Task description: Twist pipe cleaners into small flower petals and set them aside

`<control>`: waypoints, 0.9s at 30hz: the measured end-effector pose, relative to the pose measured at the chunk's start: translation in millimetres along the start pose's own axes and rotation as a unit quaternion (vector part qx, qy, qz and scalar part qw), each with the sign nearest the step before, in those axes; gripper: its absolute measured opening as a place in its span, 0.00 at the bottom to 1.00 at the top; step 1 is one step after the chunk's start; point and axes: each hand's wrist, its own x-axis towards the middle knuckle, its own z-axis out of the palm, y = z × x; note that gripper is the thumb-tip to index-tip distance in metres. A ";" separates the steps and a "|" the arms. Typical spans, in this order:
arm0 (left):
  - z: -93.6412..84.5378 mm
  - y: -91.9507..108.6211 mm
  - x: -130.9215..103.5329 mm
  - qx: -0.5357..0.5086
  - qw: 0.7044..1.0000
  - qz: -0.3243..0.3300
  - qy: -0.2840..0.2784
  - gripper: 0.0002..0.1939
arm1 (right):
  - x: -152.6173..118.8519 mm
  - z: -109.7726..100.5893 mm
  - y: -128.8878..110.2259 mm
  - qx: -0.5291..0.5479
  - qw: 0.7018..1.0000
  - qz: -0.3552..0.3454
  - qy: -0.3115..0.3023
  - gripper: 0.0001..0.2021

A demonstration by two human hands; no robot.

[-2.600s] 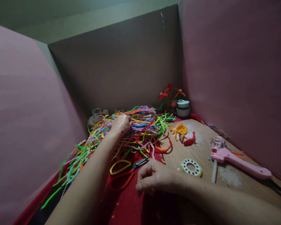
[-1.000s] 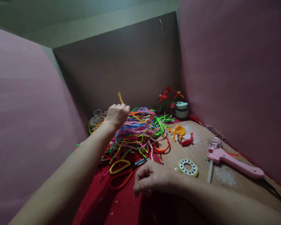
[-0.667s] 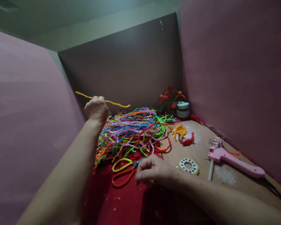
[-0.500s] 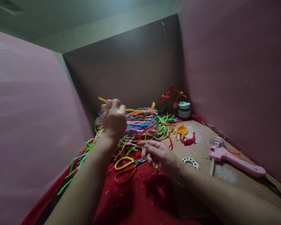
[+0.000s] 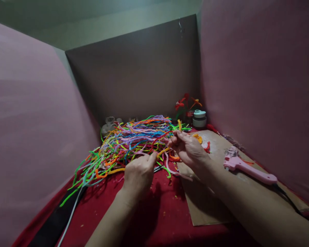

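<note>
My left hand is closed around a yellow-orange pipe cleaner, whose tail sticks out to the left of the fist. My right hand pinches the same pipe cleaner further right, and its yellow tip rises above the fingers. Just behind both hands lies a big heap of pipe cleaners in many colours. Scissor blades peek out beside my left hand; the handles are hidden.
A pink glue gun rests on a brown board at the right. Orange and red fuzzy pieces lie on that board. Behind stand a jar with a pale lid and red and orange flowers. Red cloth covers the table.
My left hand has come down and right from above the heap with the yellow-orange pipe cleaner. My right hand has risen to the right and now grips it too. The scissors are mostly covered.
</note>
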 end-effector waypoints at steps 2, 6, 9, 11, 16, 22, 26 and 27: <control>9.7 -1.3 -7.5 -0.018 1.000 0.003 0.017 0.11 | 4.1 -2.5 -4.1 -0.005 1.000 -0.017 0.020 0.05; 18.3 1.7 -19.4 -0.061 0.996 0.010 0.065 0.12 | 7.7 -4.0 -11.7 0.020 0.999 0.011 0.041 0.07; 14.4 9.3 -22.7 -0.107 0.994 0.019 0.029 0.10 | 8.8 -4.9 -14.5 0.004 0.998 0.015 0.065 0.10; 9.9 15.7 -22.7 -0.152 0.988 0.020 -0.012 0.10 | 9.8 -6.8 -14.3 -0.024 0.995 0.016 0.098 0.10; 4.3 20.8 -22.5 -0.182 0.980 -0.009 -0.073 0.10 | 11.2 -12.6 -9.6 -0.052 0.992 0.010 0.113 0.09; 3.3 -0.7 -23.6 -0.146 0.982 -0.057 -0.109 0.11 | 14.6 -18.1 -16.7 -0.033 0.993 -0.027 0.107 0.06; 1.8 -9.5 -23.4 -0.211 0.965 -0.119 -0.100 0.12 | 16.9 -17.2 -24.2 0.008 0.995 -0.029 0.091 0.04; 1.8 -10.1 -23.2 -0.230 0.959 -0.133 -0.097 0.13 | 15.7 -15.2 -23.5 0.016 0.996 -0.024 0.079 0.03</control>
